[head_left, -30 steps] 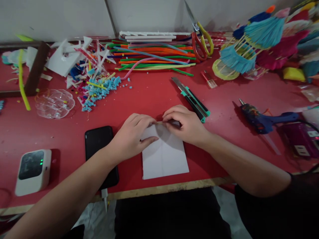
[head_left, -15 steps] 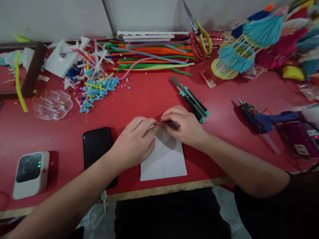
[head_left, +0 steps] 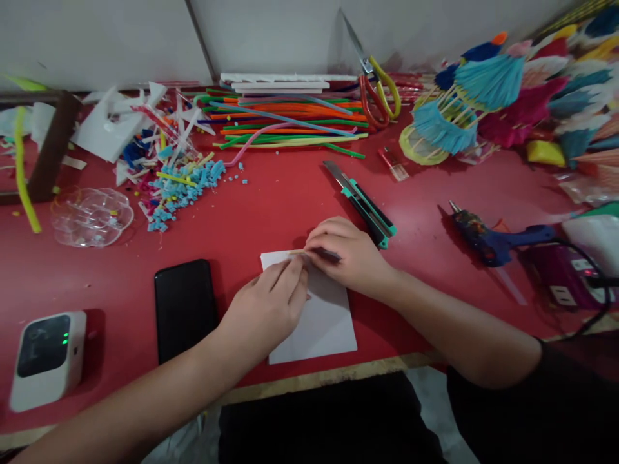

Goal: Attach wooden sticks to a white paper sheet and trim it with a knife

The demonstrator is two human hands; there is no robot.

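Observation:
A white rectangular sheet or board (head_left: 322,328) lies flat on the red tabletop in front of me. Near its far edge is a thin, pale yellowish stick (head_left: 295,252), its right end running into the pinched fingertips of my right hand (head_left: 349,259). My left hand (head_left: 271,301) rests over the sheet's left side, its fingers closed together and their tips pressed against the stick. Part of the stick is hidden by my fingers. Just beyond my right hand lies a green-and-black utility knife (head_left: 363,203) with its blade out.
A black phone (head_left: 185,309) and a white device (head_left: 48,361) lie to the left. Foam scraps (head_left: 186,183) and colourful pipe cleaners (head_left: 290,122) stretch along the back, beside scissors (head_left: 374,84). At right are a blue glue gun (head_left: 493,238) and small paper umbrellas (head_left: 488,77).
My left hand has slid down and slightly toward me, baring the sheet's far left corner and some of the stick. My right hand keeps its pinch. The whole view has shifted slightly.

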